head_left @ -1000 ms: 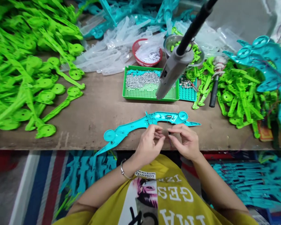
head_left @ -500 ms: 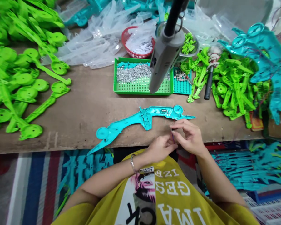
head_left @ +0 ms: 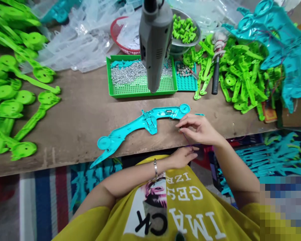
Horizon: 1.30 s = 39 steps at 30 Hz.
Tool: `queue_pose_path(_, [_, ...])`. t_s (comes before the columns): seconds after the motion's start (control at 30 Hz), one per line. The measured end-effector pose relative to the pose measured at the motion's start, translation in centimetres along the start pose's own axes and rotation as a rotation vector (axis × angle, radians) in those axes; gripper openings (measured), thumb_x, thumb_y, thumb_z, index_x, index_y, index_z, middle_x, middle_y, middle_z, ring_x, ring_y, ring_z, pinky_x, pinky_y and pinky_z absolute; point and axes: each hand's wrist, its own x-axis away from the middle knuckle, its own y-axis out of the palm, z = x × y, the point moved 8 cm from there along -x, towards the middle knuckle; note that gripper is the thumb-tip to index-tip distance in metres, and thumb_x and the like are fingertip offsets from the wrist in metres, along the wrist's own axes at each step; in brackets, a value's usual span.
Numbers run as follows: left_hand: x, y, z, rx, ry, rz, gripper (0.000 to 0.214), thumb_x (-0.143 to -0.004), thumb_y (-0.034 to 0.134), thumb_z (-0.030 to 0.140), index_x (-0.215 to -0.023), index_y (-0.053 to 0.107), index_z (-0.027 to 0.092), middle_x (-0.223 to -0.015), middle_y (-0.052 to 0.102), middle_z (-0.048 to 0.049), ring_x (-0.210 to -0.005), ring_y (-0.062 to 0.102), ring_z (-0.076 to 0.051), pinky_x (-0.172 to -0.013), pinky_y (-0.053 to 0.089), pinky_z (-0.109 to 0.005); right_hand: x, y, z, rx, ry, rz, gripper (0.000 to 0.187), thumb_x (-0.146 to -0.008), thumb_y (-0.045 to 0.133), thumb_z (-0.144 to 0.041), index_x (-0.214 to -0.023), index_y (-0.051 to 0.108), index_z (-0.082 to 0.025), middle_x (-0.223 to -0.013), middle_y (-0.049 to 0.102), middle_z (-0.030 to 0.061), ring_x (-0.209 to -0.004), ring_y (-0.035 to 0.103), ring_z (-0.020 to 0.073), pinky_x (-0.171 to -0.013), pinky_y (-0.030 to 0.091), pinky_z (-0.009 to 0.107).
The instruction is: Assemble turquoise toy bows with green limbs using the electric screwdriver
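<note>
A long teal plastic part (head_left: 140, 125) lies on the wooden bench (head_left: 85, 113) near its front edge. My right hand (head_left: 199, 129) rests at the part's right end, fingers pinched on a thin purple wire (head_left: 188, 140). That wire runs down to my left hand (head_left: 184, 156), which sits below the bench edge close to my body and pinches its other end. A grey power screwdriver (head_left: 155, 40) hangs above the bench, just behind the teal part.
A green tray of screws (head_left: 140, 78) and a small teal tray (head_left: 185, 78) sit behind the part. Green plastic parts are piled at left (head_left: 17, 87) and right (head_left: 243, 77). A hammer (head_left: 215, 70), a metal bowl (head_left: 185, 31) and a red basket (head_left: 122, 33) stand further back.
My left hand has dropped from the bench edge down toward my body, drawing the wire out. My right hand stays at the part's right end. The view has tilted downward.
</note>
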Motion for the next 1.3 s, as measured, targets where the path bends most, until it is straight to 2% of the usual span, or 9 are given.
queue_pose_path(0.17, [-3.2,1.1,-1.5,-0.027,-0.071,-0.001,0.044,-0.089,0.063,0.029,-0.130,0.060,0.011,-0.146,0.055,-0.0196,-0.145,0.039,-0.038,-0.122,0.021,-0.060,-0.2,1.5,-0.7,0.005,-0.022,-0.063,0.016,-0.089,0.060,-0.021,-0.099,0.074,-0.021,-0.091,0.068,0.0042,-0.089,0.064,0.0171,-0.085,0.053,0.036])
queue_pose_path(0.3, [-4.5,3.7,0.6,0.063,-0.018,-0.096,0.033,-0.102,0.042,0.032,-0.121,0.065,0.017,-0.136,0.064,-0.0136,-0.136,0.053,-0.026,-0.118,0.036,-0.047,-0.2,1.9,-0.9,-0.016,-0.020,-0.063,0.016,-0.088,0.061,-0.019,-0.098,0.074,-0.021,-0.089,0.068,0.0034,-0.087,0.063,0.0167,-0.085,0.053,0.036])
queue_pose_path(0.43, [-1.9,4.3,2.4,0.315,-0.020,-0.263,0.041,-0.103,0.042,0.046,-0.118,0.064,0.014,-0.115,0.073,-0.0158,-0.101,0.073,-0.023,-0.096,0.055,-0.042,-0.2,0.7,0.0,-0.165,0.056,0.001,0.011,-0.087,0.066,-0.026,-0.093,0.073,-0.020,-0.089,0.067,0.0033,-0.079,0.062,0.0145,-0.075,0.053,0.031])
queue_pose_path(0.57, [3.1,-0.5,3.5,0.465,-0.056,-0.203,0.057,-0.092,0.056,0.065,-0.118,0.061,0.015,-0.101,0.075,-0.0138,-0.089,0.076,-0.023,-0.086,0.056,-0.038,-0.2,-0.4,1.7,-0.402,0.193,0.078,0.020,-0.083,0.075,-0.038,-0.091,0.074,-0.019,-0.087,0.069,0.0033,-0.073,0.062,0.0134,-0.065,0.052,0.028])
queue_pose_path(0.8, [10.3,-9.0,3.7,0.457,-0.092,0.212,0.051,-0.093,0.060,0.059,-0.111,0.065,0.011,-0.096,0.078,-0.0146,-0.081,0.077,-0.020,-0.074,0.058,-0.029,-1.0,-0.3,2.8,-0.573,0.212,0.204,0.017,-0.074,0.085,-0.036,-0.081,0.078,-0.023,-0.087,0.074,0.0033,-0.085,0.067,0.0166,-0.079,0.055,0.033])
queue_pose_path(0.93, [11.6,-10.9,2.8,0.578,-0.111,0.351,0.053,-0.089,0.067,0.056,-0.116,0.064,0.011,-0.090,0.078,-0.0133,-0.069,0.075,-0.017,-0.063,0.057,-0.024,-1.0,-0.4,2.8,-0.608,0.216,0.307,0.010,-0.070,0.086,-0.028,-0.077,0.079,-0.025,-0.084,0.075,0.0028,-0.086,0.068,0.0183,-0.079,0.057,0.034])
queue_pose_path(1.03, [12.0,-11.8,3.1,0.568,-0.095,0.356,0.053,-0.088,0.070,0.049,-0.125,0.060,0.012,-0.107,0.076,-0.0169,-0.072,0.076,-0.018,-0.065,0.059,-0.026,-0.8,-0.7,2.5,-0.689,0.210,0.399,0.008,-0.069,0.082,-0.019,-0.074,0.079,-0.025,-0.080,0.074,0.0012,-0.078,0.068,0.0151,-0.074,0.056,0.030])
queue_pose_path(1.2, [14.8,-13.5,4.7,0.267,-0.008,0.359,0.060,-0.085,0.074,0.033,-0.140,0.052,0.020,-0.142,0.058,-0.0172,-0.077,0.074,-0.013,-0.071,0.059,-0.026,-0.2,-2.2,2.2,-0.772,0.177,0.540,0.015,-0.065,0.075,-0.010,-0.070,0.078,-0.024,-0.075,0.071,-0.0011,-0.068,0.067,0.0108,-0.064,0.054,0.024])
queue_pose_path(1.3, [17.0,-14.6,4.5,0.092,-0.025,0.423,0.049,-0.082,0.076,0.027,-0.129,0.062,0.018,-0.121,0.070,-0.0114,-0.082,0.071,-0.012,-0.075,0.058,-0.024,-0.1,-2.4,2.9,-0.807,0.198,0.567,0.013,-0.064,0.075,-0.010,-0.068,0.077,-0.023,-0.072,0.070,-0.0019,-0.065,0.068,0.0101,-0.059,0.054,0.021])
